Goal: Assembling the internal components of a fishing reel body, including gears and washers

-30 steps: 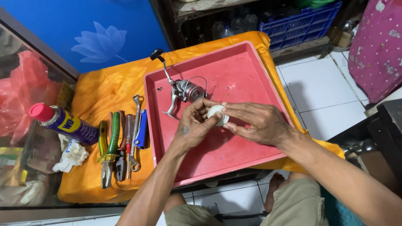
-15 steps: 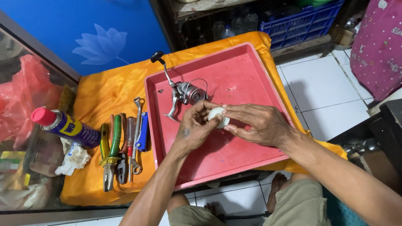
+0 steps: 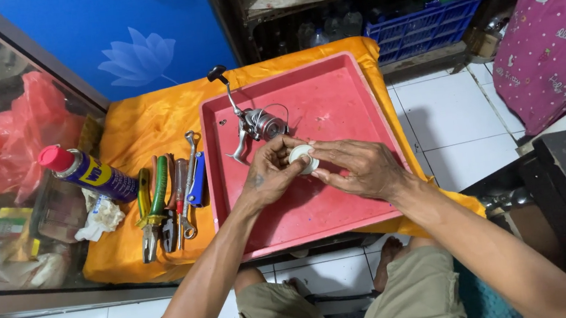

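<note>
The red tray (image 3: 344,208) sits on an orange cloth (image 3: 146,124), and everything else is placed around it. Left of the tray, at the far edge of the cloth, a blue spray can (image 3: 92,173) with a red cap and a yellow label patch lies on its side, a crumpled white rag (image 3: 100,217) just below it. Between can and tray, a row of hand tools (image 3: 168,199) lies side by side: green- and yellow-handled pliers, a red-handled one, a spanner, a blue grip. Beyond the tray's far right corner a blue plastic crate (image 3: 423,25) stands on a low shelf. Inside the tray, toward its far left corner, a silver fishing reel (image 3: 255,123) lies with its crank handle pointing away. Compared with a second ago, the hands hold much the same spot over the tray's middle, and the reel, can and tools have not shifted. Now the hands: the left hand (image 3: 267,175) is curled, its fingertips pinching a small white round part (image 3: 302,158), while the right hand (image 3: 361,168) closes on that same piece from the other side, fingers bent around it. The part is held just above the tray's centre, near the reel but apart from it.
</note>
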